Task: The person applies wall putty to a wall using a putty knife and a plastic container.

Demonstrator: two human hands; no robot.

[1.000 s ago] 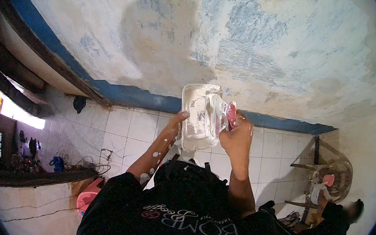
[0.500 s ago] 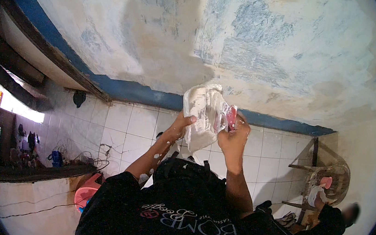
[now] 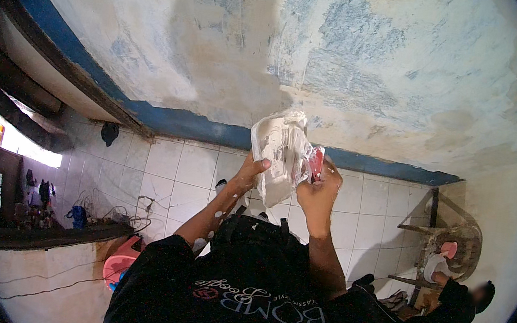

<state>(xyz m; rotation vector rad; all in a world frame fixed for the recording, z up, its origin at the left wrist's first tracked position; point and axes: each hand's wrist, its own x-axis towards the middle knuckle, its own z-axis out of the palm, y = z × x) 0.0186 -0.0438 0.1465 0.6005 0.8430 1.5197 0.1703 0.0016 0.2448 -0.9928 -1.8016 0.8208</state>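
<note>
My left hand (image 3: 253,172) grips the near left side of a pale shallow tray (image 3: 266,138), thumb over its rim. Thick white putty (image 3: 287,145) coats the tray's inside and edges. Closed around a red-handled spreader (image 3: 316,163), my right hand (image 3: 320,191) is at the tray's right side. The spreader's working edge is smeared white and partly hidden against the putty. White splashes mark my left forearm. Both hands are in front of my body, below the patchy wall.
A patchy blue-and-white wall (image 3: 359,58) rises ahead, with a blue band (image 3: 192,126) along its foot above white tiles (image 3: 197,170). To the right are a wooden chair (image 3: 469,240), a pink container (image 3: 448,249) and a person in black (image 3: 445,317). A pink stool (image 3: 121,262) stands lower left.
My right hand and the spreader have shifted slightly left against the tray. The tray has tilted a little, and my left hand keeps its grip.
</note>
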